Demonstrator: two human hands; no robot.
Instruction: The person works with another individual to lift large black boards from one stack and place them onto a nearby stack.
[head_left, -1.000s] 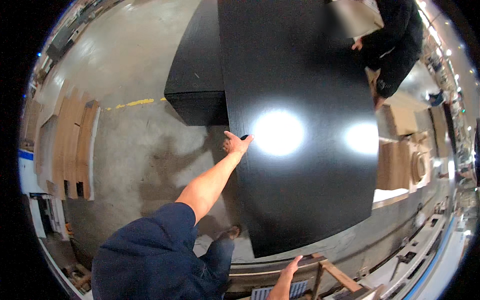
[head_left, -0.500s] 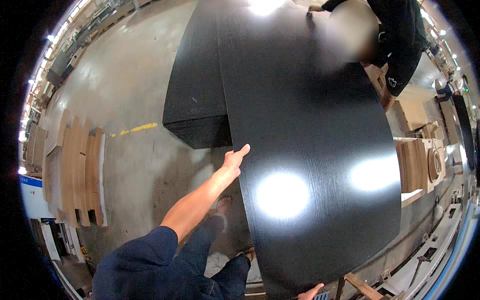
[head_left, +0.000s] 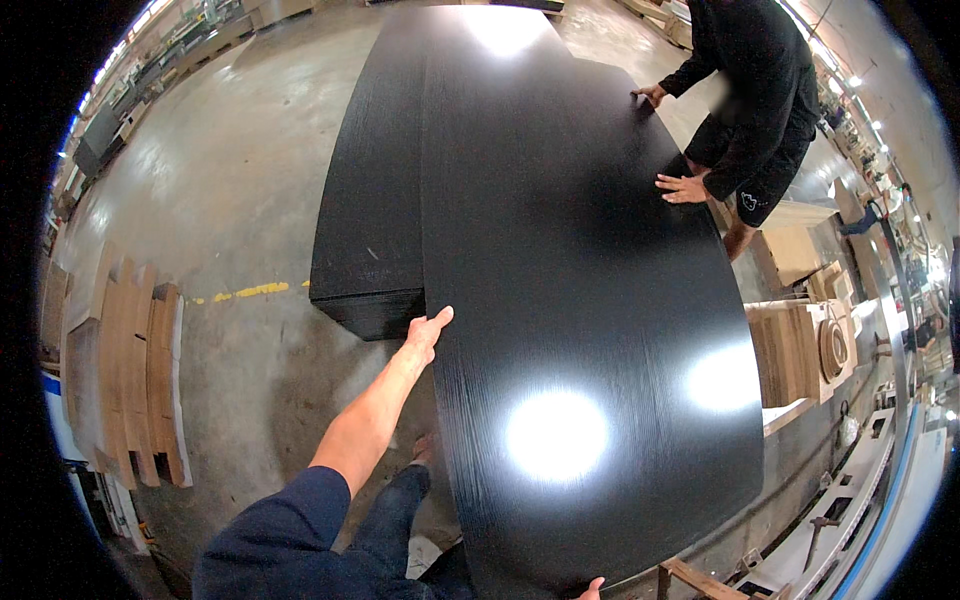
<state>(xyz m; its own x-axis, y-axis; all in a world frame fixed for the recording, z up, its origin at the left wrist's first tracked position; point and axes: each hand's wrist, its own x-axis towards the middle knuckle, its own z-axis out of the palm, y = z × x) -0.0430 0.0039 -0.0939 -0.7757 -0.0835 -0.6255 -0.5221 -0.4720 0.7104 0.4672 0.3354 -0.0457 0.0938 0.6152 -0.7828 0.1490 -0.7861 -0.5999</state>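
Note:
A large glossy black wood-grain panel (head_left: 590,320) stretches away from me across the middle. My left hand (head_left: 430,334) is closed on its left edge, thumb on top and fingers underneath out of sight. At the near edge my right hand (head_left: 592,590) shows little more than its thumb over the rim; the rest is cut off or hidden below. Under the panel's far left part lies a stack of similar black panels (head_left: 372,230). Across from me a co-worker's hand (head_left: 684,188) rests on the right edge, with the other hand (head_left: 650,95) farther along it.
The co-worker (head_left: 755,120) stands at the far right. Brown boards (head_left: 125,370) stand at the left on the concrete floor (head_left: 235,380). Beyond the panel's right edge are wooden pieces (head_left: 785,350), and a white metal frame (head_left: 815,530) runs along the lower right.
The panel and stack sit lower and slightly more left in the picture. The co-worker appears more upright, and both that person's hands now show on the panel's edge. My two hands keep their hold.

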